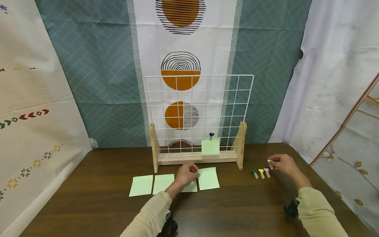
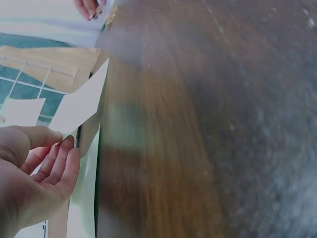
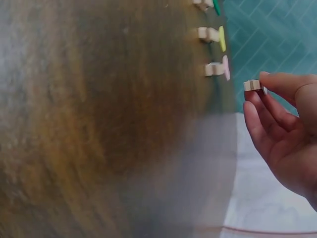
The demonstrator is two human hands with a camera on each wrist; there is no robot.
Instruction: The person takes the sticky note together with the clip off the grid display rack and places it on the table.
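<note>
My left hand [image 1: 186,175] pinches the left edge of a pale green square paper note [image 1: 209,179], which tilts up off the table in the left wrist view. Under that hand lies another note [image 1: 190,187], partly hidden by it. Between thumb and fingers, my right hand [image 1: 286,165] holds a small wooden clothespin [image 3: 251,85] above the table. Close by on the left lie three more clothespins, with a green heart [image 1: 254,171], a yellow heart [image 1: 261,171] and a pink heart [image 1: 266,170].
A white wire grid [image 1: 199,127] in a wooden stand [image 1: 154,148] rises behind the hands. One green note [image 1: 210,148] hangs low on it from a blue-heart clothespin [image 1: 211,135]. Two notes lie left of the left hand on the brown table [image 1: 237,204].
</note>
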